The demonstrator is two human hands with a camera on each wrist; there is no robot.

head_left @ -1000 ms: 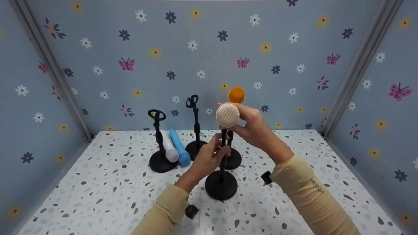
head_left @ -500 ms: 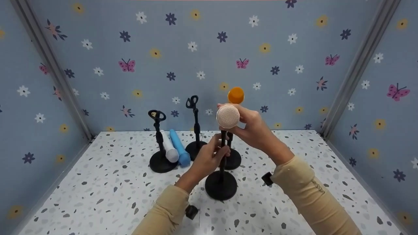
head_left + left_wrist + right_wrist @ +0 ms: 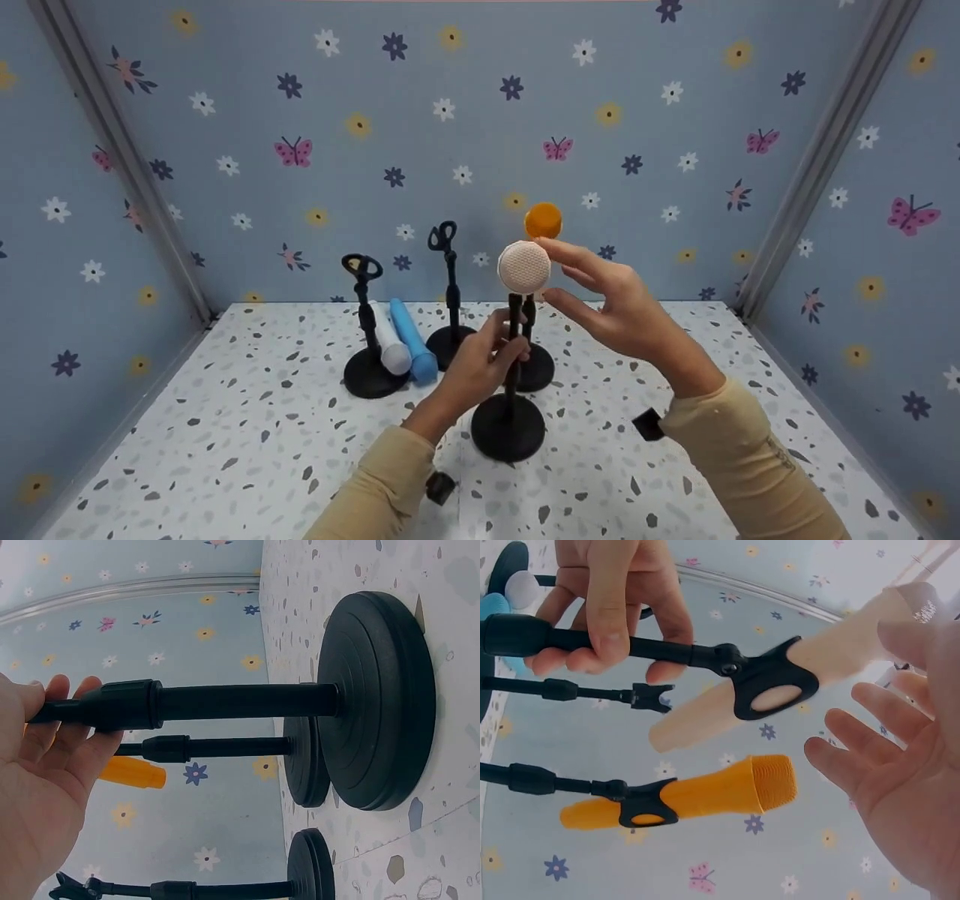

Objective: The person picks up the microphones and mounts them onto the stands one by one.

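A cream microphone (image 3: pixel 523 268) sits in the clip of the nearest black microphone stand (image 3: pixel 508 427); the right wrist view shows the clip (image 3: pixel 776 682) around its handle. My left hand (image 3: pixel 480 360) grips that stand's pole, thumb and fingers curled round it, as the left wrist view also shows. Beside the microphone's head, my right hand (image 3: pixel 622 300) has its fingers spread and loosely bent, holding nothing. Just behind stands another stand (image 3: pixel 537 367) bearing an orange microphone (image 3: pixel 544 220), seen whole in the right wrist view.
Two stands with bare clips, one at left (image 3: pixel 375 373) and one further back (image 3: pixel 450 337), stand on the speckled table (image 3: pixel 247 450). Between them lie a white microphone (image 3: pixel 391 349) and a blue microphone (image 3: pixel 412 341). A flowered wall (image 3: pixel 480 112) rises behind.
My right hand has let go of the cream microphone and moved a little to the right, its fingers opening. The left hand keeps its grip on the pole.
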